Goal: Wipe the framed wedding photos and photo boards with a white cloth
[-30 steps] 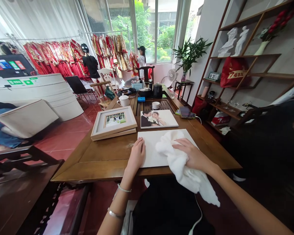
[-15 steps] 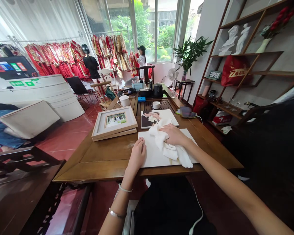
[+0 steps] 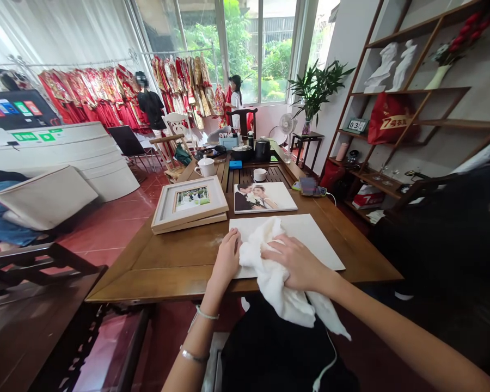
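Head view: the right hand (image 3: 296, 264) grips a bunched white cloth (image 3: 271, 283), its fingers bent over the folds, and rests with it on the near left part of a plain white board (image 3: 316, 245). The loose ends of the cloth hang past the near edge of the wooden table (image 3: 167, 264). The left hand (image 3: 227, 255) lies at the board's left edge, fingers together and slightly bent; whether it grips that edge I cannot tell. The board lies flat on the table, close to its near edge. Just beyond it is a photo panel (image 3: 265, 197) of a couple, and to the left a framed picture (image 3: 191, 201) rests tilted on another frame (image 3: 196, 224). Farther back stand a white lidded mug (image 3: 205, 167) and a small white cup (image 3: 260, 175).
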Demonstrator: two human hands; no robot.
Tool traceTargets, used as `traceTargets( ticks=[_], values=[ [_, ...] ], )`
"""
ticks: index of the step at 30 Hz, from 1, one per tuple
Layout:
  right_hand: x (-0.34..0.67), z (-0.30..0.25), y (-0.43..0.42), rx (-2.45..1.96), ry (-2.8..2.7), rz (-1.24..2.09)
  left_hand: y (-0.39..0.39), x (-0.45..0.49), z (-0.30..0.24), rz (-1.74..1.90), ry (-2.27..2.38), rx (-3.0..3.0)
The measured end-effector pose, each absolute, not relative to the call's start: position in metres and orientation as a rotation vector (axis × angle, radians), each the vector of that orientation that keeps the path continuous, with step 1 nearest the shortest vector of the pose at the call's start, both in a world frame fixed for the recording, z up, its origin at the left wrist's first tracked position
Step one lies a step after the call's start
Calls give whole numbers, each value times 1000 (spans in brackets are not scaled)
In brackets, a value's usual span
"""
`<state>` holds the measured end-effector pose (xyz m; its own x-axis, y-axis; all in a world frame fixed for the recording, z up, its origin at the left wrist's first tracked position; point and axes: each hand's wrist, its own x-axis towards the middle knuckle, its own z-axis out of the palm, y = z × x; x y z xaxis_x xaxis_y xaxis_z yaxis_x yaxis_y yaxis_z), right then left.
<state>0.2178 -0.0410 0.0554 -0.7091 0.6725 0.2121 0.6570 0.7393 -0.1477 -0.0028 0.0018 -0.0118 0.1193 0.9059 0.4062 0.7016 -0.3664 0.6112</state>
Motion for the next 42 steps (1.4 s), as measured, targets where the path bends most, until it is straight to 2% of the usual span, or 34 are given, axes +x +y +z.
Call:
traceTargets(
  ticks=[8, 14, 22, 29, 37, 42],
  values=[
    [201, 52, 25, -1330, -2586, 52, 3, -1, -13, 1130, 1592, 2120],
    [191, 54, 63, -1355, -2619, 68, 4, -1, -14, 1146, 1598, 2115],
    [186, 55, 17, -1184, -2699, 51, 0, 1, -8, 1191, 1530, 2142],
    [194, 50, -37, -1135, -2677, 82, 2, -4, -6, 1091, 1491, 2216],
    [176, 51, 4, -1395, -2555, 69, 2, -5, -3, 1109, 1508, 2165],
    [160, 58, 40, -1363, -2669, 68, 6, -11, 1, 1048, 1517, 2169]
  ],
)
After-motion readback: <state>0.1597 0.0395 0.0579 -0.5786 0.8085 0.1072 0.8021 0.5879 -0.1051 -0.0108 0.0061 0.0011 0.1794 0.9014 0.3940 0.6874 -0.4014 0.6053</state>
